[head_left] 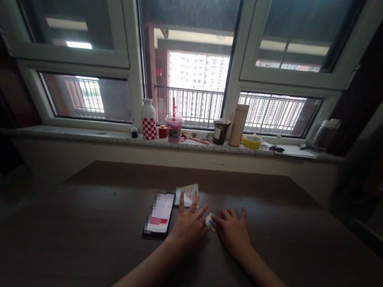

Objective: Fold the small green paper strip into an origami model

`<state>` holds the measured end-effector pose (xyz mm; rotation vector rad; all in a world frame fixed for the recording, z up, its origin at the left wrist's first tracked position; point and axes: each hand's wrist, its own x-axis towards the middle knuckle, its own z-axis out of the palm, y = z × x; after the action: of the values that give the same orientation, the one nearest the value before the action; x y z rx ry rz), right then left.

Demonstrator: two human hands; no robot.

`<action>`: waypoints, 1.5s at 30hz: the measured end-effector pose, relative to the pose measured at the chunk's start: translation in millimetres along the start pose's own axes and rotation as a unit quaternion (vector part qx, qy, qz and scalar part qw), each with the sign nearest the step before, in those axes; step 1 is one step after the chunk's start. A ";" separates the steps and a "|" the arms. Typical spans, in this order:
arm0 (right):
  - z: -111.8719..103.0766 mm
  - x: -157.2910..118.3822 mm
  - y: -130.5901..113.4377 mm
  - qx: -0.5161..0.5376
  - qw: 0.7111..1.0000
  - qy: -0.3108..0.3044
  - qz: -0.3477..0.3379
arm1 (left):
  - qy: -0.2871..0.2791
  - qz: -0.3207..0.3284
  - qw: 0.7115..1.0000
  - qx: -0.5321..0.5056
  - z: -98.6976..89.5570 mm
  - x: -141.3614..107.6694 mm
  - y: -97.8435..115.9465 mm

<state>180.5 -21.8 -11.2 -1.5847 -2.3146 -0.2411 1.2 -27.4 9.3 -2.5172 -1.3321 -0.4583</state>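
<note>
Table's (pixel 274 219) dark brown, kinda glossy toward the far edge. Phone (pixel 162 214) is lying on it face up, screen lit, with a pale printed card (pixel 189 189) just beside its top right. Can't tell if the little white-and-yellow scrap (pixel 210 221) touches the top.

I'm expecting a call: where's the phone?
In the head view, the phone lies screen up on the brown table, just left of the left hand.

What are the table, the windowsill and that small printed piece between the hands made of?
Table: probably wood or wood-look laminate, brown with a soft sheen. Windowsill: apparently stone, pale and speckled. Small printed piece: perhaps paper or plastic film, by its coloured print; finish unclear.
</note>
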 end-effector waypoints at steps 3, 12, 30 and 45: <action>0.4 0.1 0.4 0.002 1.000 -0.001 -0.001 | -0.001 0.007 1.000 -0.003 -3.8 -0.3 0.7; 4.7 -2.8 3.1 0.062 0.998 0.004 0.007 | 0.004 -0.018 1.000 -0.009 -0.3 -1.4 2.4; 20.7 2.5 23.5 0.223 0.970 0.010 0.096 | 0.027 -0.106 0.992 -0.063 19.3 -1.1 8.2; 19.6 6.4 34.7 0.249 0.966 -0.012 0.074 | -0.002 -0.134 0.986 -0.099 22.8 -1.2 10.0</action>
<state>207.3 2.7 -28.7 -1.4838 -2.0404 0.3693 12.4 -25.4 -12.9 -2.4991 -1.7135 -0.6706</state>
